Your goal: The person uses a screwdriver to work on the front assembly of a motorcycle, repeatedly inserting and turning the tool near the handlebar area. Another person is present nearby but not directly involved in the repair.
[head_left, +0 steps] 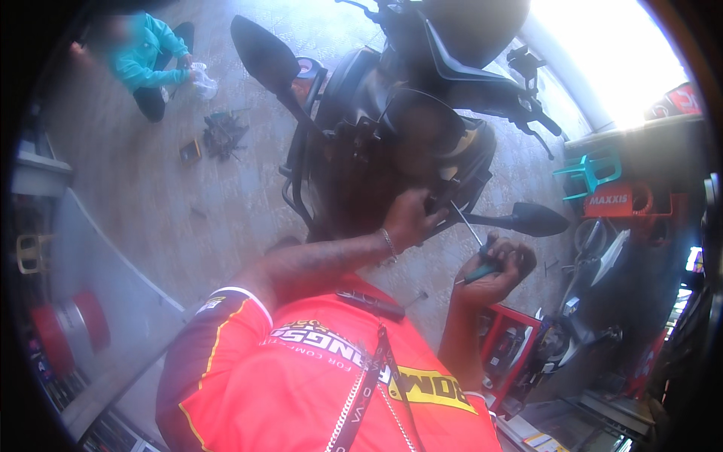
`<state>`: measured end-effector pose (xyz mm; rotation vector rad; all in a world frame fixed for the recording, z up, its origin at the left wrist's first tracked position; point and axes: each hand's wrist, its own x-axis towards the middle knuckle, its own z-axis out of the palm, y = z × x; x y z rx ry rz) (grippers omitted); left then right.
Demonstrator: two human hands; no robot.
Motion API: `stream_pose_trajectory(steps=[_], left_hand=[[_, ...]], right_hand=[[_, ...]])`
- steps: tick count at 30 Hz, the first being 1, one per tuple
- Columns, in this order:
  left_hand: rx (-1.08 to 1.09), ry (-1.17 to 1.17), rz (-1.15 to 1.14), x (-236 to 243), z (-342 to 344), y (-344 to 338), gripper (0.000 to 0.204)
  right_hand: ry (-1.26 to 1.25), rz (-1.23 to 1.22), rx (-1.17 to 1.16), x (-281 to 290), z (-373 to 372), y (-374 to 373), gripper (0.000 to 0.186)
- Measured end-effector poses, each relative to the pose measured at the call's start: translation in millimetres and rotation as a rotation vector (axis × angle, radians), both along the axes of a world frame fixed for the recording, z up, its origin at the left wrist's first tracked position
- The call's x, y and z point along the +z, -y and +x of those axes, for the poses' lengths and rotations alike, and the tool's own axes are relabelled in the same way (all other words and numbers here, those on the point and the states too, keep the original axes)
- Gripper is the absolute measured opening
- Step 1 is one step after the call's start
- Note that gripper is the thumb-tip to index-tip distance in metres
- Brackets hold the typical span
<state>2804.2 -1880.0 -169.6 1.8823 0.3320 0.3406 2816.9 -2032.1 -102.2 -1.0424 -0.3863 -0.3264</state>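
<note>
Red jersey sat nearest; right fingers wrapped around green-handled screwdriver; left fingers bent at motorbike, opening and hold unclear.

screwdriver | green handle, metal shaft | slanted, tip at motorbike | motorbike dark, mirrors fitted

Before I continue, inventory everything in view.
motorcycle: at least one, dark, centre
mirrors: two, black, either side of motorcycle
screwdriver: one, green handle, right of centre
co-worker: one, teal top, upper left
plastic bag: one, clear, upper left
parts pile: one, dark, upper left
box: one, yellow rim, beside parts pile
stool: one, turquoise, right
stand: one, red, below stool
cylinder: one, red and silver, left
frame: one, red, lower right
shirt: one, red, bottom
left hand: one, bare, at motorcycle
right hand: one, bare, on screwdriver
</note>
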Motion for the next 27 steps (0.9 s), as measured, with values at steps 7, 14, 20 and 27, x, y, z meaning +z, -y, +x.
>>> stream_pose_trajectory(steps=[7, 14, 20, 27], left_hand=[[-0.02, 0.029, -0.081, 11, 15, 6, 0.035], [-0.016, 0.032, -0.054, 21, 23, 3, 0.036], [-0.017, 0.01, -0.1, 36, 13, 7, 0.037], [-0.017, 0.026, -0.101, 50, 1, 1, 0.035]], right_hand=[[0.975, -0.949, -0.401, 16, 34, 22, 0.068], [1.051, -1.15, -0.113, 29, 41, 55, 0.094], [0.903, -1.325, -0.014, 59, 25, 53, 0.071], [-0.418, -0.771, 0.022, 78, -14, 31, 0.037]])
